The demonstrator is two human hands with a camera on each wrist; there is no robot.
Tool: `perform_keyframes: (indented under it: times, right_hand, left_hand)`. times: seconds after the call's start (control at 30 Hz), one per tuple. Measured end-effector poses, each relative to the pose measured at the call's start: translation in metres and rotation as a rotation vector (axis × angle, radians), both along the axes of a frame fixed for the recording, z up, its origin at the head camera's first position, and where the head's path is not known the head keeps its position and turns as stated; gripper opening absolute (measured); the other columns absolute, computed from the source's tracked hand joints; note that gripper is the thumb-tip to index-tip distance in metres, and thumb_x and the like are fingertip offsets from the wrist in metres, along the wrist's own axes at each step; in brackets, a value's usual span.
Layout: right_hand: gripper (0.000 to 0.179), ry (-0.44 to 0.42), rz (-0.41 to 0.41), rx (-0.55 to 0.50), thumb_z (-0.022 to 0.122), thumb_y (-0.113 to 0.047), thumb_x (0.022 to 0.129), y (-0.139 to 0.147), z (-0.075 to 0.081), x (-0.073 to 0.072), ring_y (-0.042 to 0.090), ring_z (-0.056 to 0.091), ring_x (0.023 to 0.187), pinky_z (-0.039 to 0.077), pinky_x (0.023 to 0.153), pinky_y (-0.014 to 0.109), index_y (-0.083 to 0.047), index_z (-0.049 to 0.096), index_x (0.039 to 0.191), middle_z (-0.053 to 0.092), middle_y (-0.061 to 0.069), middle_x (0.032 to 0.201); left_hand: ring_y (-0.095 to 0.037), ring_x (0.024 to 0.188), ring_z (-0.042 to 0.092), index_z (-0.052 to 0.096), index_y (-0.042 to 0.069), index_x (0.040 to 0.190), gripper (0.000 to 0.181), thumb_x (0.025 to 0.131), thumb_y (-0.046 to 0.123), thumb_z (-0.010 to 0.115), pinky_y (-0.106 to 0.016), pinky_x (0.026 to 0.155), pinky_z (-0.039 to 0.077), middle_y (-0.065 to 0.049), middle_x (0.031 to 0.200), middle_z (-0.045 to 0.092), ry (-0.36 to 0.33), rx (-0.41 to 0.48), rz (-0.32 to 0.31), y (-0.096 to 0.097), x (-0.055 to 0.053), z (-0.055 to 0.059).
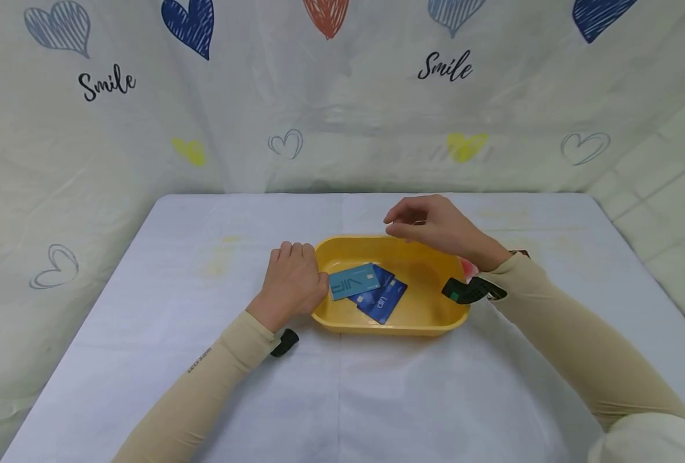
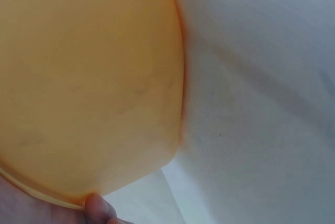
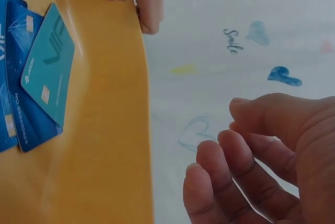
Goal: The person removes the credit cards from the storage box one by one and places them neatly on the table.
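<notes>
My left hand [image 1: 293, 278] grips the left end of a yellow plastic basin [image 1: 429, 302], its thumb over the rim. In the left wrist view, fingertips [image 2: 98, 208] press against the basin's outer wall. Inside the basin lie a teal VIP card [image 1: 355, 281] and two overlapping dark blue cards [image 1: 384, 302], the teal one on top. Over the far rim, right of centre, hovers my right hand [image 1: 429, 222], fingers loosely bent. The right wrist view shows nothing between that hand's thumb and fingers [image 3: 241, 153].
The basin stands on a white-covered table [image 1: 146, 360]. Beside my right wrist, a red-and-white thing [image 1: 468, 269] and a dark brown edge [image 1: 519, 253] show, mostly hidden by the arm. A heart-printed curtain [image 1: 348, 96] hangs behind the table.
</notes>
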State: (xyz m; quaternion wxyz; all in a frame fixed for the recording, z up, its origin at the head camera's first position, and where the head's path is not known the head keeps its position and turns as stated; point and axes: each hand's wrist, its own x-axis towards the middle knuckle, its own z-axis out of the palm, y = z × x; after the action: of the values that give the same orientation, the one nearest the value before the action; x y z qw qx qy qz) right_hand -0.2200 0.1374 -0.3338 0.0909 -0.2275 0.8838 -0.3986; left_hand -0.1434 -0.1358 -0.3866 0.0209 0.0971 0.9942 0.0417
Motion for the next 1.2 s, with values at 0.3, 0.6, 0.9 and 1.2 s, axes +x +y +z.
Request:
perform_keyframes:
  times: [0.3, 0.6, 0.9, 1.2]
  right_hand:
    - [0.016, 0.031, 0.078, -0.048, 0.074, -0.026, 0.095, -0.016, -0.007, -0.002, 0.025, 0.067, 0.081, 0.057, 0.078, 0.026, -0.018, 0.075, 0.108, 0.074, 0.003, 0.096]
    - [0.021, 0.061, 0.155, -0.054, 0.074, -0.024, 0.094, -0.032, -0.012, 0.001, 0.018, 0.067, 0.085, 0.057, 0.084, 0.028, -0.011, 0.075, 0.111, 0.075, 0.004, 0.099]
    - [0.022, 0.077, 0.202, -0.051, 0.075, -0.025, 0.094, -0.043, -0.020, 0.002, 0.015, 0.068, 0.084, 0.057, 0.082, 0.027, -0.010, 0.075, 0.111, 0.076, 0.002, 0.097]
    - [0.022, 0.115, 0.249, -0.020, 0.078, -0.019, 0.092, -0.046, -0.031, 0.001, 0.012, 0.069, 0.082, 0.060, 0.081, 0.026, -0.009, 0.075, 0.111, 0.075, 0.002, 0.093]
  left_hand:
    - [-0.031, 0.095, 0.042, 0.049, 0.002, 0.097, 0.028, 0.101, 0.029, 0.043, -0.041, 0.086, 0.035, -0.011, 0.088, 0.048, -0.006, -0.004, 0.004, 0.002, -0.001, 0.001]
    - [-0.031, 0.099, 0.043, 0.051, 0.000, 0.105, 0.032, 0.101, 0.031, 0.044, -0.043, 0.090, 0.037, -0.011, 0.091, 0.048, -0.017, -0.003, 0.019, 0.004, -0.001, 0.000]
    - [-0.031, 0.099, 0.044, 0.051, 0.001, 0.104, 0.033, 0.101, 0.032, 0.043, -0.044, 0.091, 0.038, -0.011, 0.091, 0.049, -0.012, -0.008, 0.016, 0.005, -0.002, -0.001]
    - [-0.031, 0.097, 0.044, 0.052, 0.000, 0.104, 0.032, 0.101, 0.032, 0.044, -0.043, 0.089, 0.037, -0.011, 0.090, 0.049, -0.007, -0.009, 0.004, 0.005, -0.002, 0.000]
